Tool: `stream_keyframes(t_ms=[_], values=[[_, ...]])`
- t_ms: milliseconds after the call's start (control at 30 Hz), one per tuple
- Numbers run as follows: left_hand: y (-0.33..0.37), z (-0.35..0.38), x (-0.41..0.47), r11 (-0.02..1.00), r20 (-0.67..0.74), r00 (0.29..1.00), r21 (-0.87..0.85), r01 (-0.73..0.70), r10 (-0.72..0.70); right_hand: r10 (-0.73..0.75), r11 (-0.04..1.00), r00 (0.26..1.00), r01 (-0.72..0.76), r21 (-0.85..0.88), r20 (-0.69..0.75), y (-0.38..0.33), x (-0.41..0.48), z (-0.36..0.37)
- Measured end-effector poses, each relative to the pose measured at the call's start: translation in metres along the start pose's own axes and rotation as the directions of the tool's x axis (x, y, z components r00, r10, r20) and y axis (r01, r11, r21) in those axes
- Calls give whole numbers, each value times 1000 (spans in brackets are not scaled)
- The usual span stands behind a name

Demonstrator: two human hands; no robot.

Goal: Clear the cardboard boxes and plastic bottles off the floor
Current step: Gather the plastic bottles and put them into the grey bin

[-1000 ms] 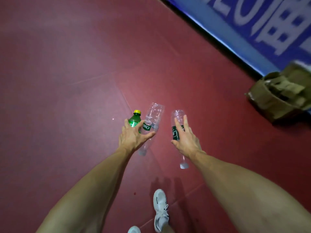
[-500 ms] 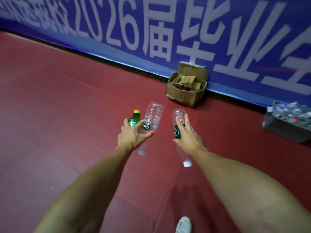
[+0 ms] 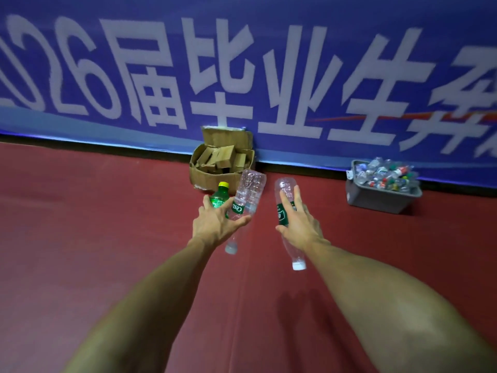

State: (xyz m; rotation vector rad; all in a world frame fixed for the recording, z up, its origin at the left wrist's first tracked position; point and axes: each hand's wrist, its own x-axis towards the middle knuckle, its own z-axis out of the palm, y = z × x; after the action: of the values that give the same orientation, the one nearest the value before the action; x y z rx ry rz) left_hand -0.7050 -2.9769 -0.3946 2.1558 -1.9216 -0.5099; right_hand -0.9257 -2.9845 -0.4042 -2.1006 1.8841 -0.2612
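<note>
Closer now, the grey bin (image 3: 382,196) lies at two o'clock, nearest the right hand (image 3: 298,224) gripping a clear bottle (image 3: 285,189); left hand (image 3: 215,223) grips two bottles (image 3: 247,192).

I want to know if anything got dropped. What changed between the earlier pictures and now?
The view swung up and closed in on the banner: the cardboard box now sits mid-view, and the grey bin of bottles appeared. Nothing was picked up or dropped. The left hand still holds the green bottle and a clear bottle, the right hand the other clear bottle.
</note>
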Motion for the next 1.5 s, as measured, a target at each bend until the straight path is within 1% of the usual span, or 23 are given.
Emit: stream_keyframes(t_ms=[100, 233, 333, 433, 533, 600, 733, 833, 967, 1100, 1167, 1400, 1500], values=[[34, 4, 60, 997, 34, 997, 28, -74, 73, 54, 999, 998, -54, -2, -23, 25, 45, -16], [75, 2, 149, 983, 41, 984, 55, -176, 174, 112, 994, 989, -112, 2, -96, 56, 111, -37], [109, 3, 213, 968, 74, 968, 63, -245, 240, 176, 984, 977, -178, -5, -123, 81, 154, -56], [151, 7, 271, 947, 97, 946, 60, -316, 310, 251, 967, 949, -253, 15, -190, 114, 187, -78], [196, 25, 306, 918, 148, 913, 65, -392, 380, 365, 929, 915, -369, 14, -174, 153, 206, -91], [229, 37, 331, 895, 179, 887, 67, -442, 425, 406, 912, 894, -410, 21, -191, 185, 222, -99], [300, 73, 382, 870, 223, 853, 37, -492, 473, 475, 876, 861, -482, 8, -180, 253, 256, -120], [361, 101, 426, 860, 233, 842, 39, -508, 487, 488, 868, 853, -497, 1, -187, 311, 294, -140], [441, 137, 478, 869, 235, 848, 20, -494, 476, 494, 866, 851, -500, 16, -178, 398, 345, -169], [506, 165, 526, 894, 267, 864, 18, -447, 427, 558, 827, 816, -562, 20, -148, 480, 383, -205], [534, 177, 547, 895, 272, 863, 17, -446, 426, 575, 816, 808, -577, 21, -132, 513, 404, -217], [631, 222, 642, 890, 303, 855, 45, -454, 421, 569, 821, 818, -571, -2, -84, 616, 495, -234], [667, 248, 694, 892, 316, 850, 24, -452, 422, 596, 801, 799, -598, -14, -82, 663, 540, -242]])
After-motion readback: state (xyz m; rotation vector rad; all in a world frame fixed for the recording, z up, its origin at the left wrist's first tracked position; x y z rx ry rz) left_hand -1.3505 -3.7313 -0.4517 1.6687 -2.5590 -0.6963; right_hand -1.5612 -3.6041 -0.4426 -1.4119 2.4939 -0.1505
